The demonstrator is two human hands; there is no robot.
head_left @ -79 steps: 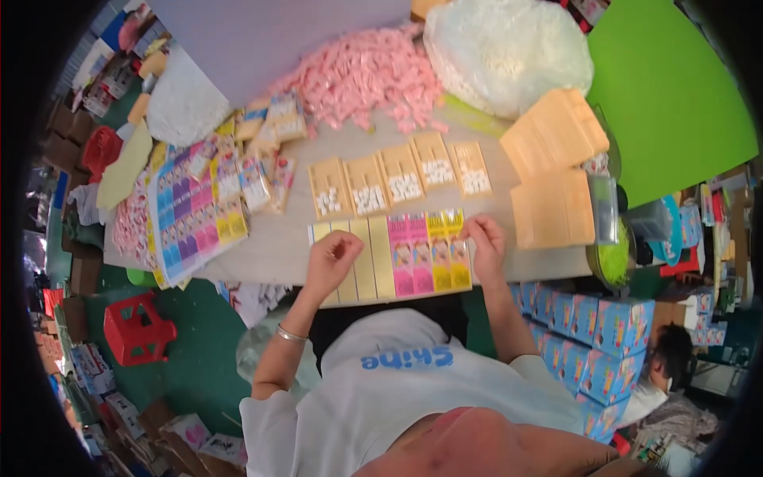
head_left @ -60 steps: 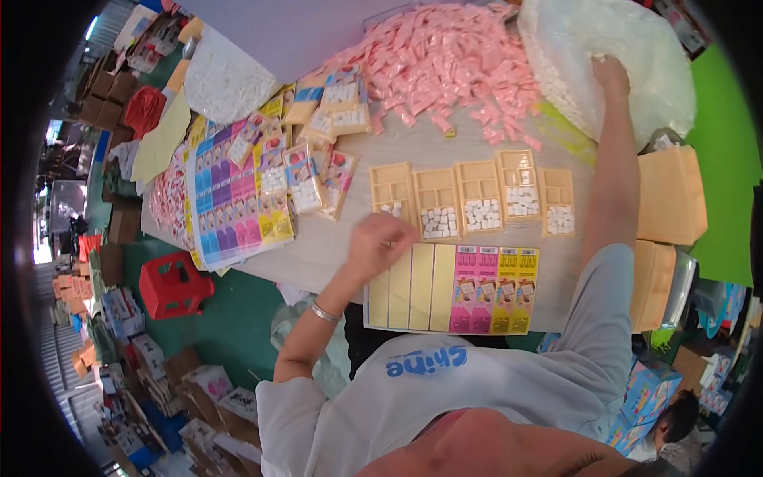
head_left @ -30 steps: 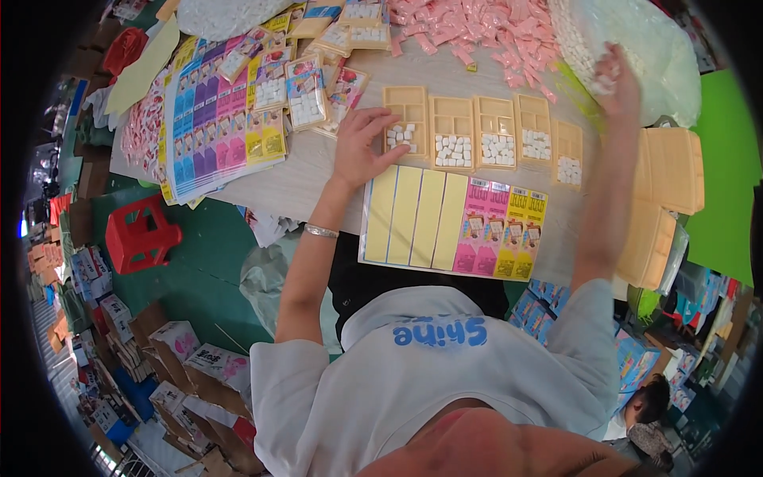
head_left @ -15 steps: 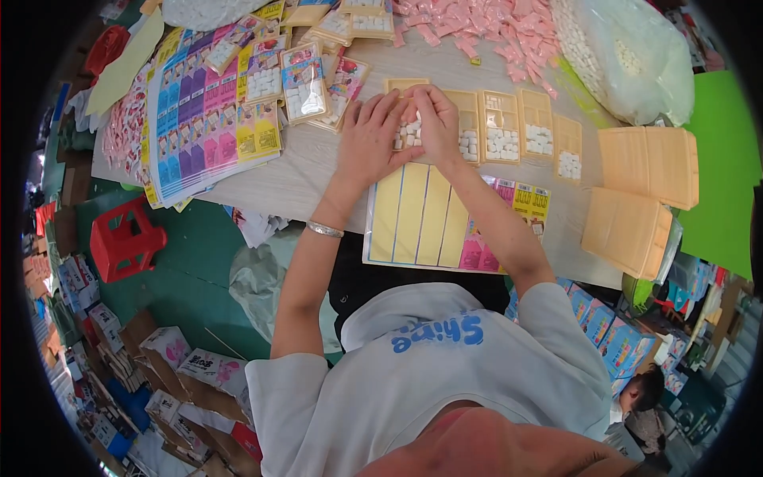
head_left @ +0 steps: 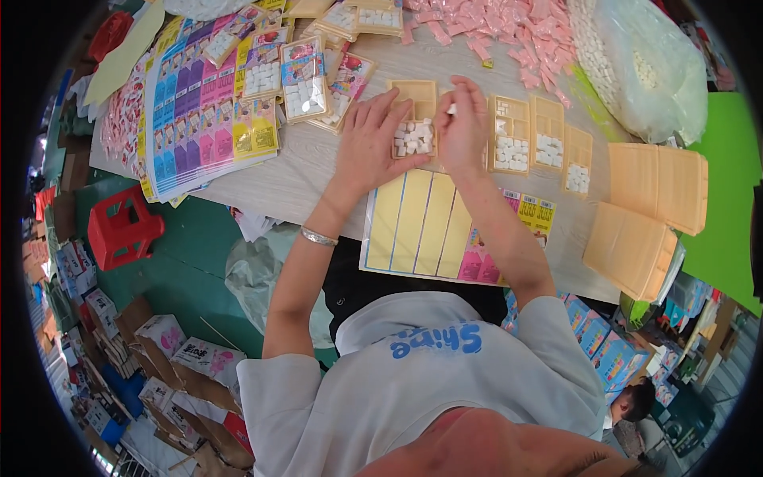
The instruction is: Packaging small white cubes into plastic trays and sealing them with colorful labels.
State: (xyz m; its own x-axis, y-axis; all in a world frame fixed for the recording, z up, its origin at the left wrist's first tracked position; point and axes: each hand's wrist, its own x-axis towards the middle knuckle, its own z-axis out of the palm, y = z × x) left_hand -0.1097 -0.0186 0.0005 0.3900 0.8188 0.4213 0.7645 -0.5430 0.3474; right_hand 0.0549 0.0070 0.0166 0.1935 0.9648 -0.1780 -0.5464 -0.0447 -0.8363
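A pale-yellow plastic tray [head_left: 421,89] lies in front of me, with small white candy-like pieces [head_left: 413,139] heaped in its near compartment. My left hand [head_left: 369,143] holds the tray's left side, fingers along it and the thumb at its near edge. Just right of that tray is my right hand [head_left: 467,131], its fingers closed with a small white piece [head_left: 451,110] at their tips. More part-filled trays [head_left: 511,127] stand in a row to the right, one largely hidden by my right hand. A printed card sheet [head_left: 417,226] lies near me under my right forearm.
Filled packs [head_left: 304,87] and colourful printed sheets [head_left: 211,119] cover the left side. Pink sachets [head_left: 517,32] and a clear bag of white pieces [head_left: 648,67] lie at the back right. Stacked trays [head_left: 656,187] stand at the right edge. A red stool [head_left: 125,232] is on the floor.
My right hand has moved off the tray to the right, showing more of the white pieces inside. A white piece now shows at its fingertips. My left hand stays at the tray.
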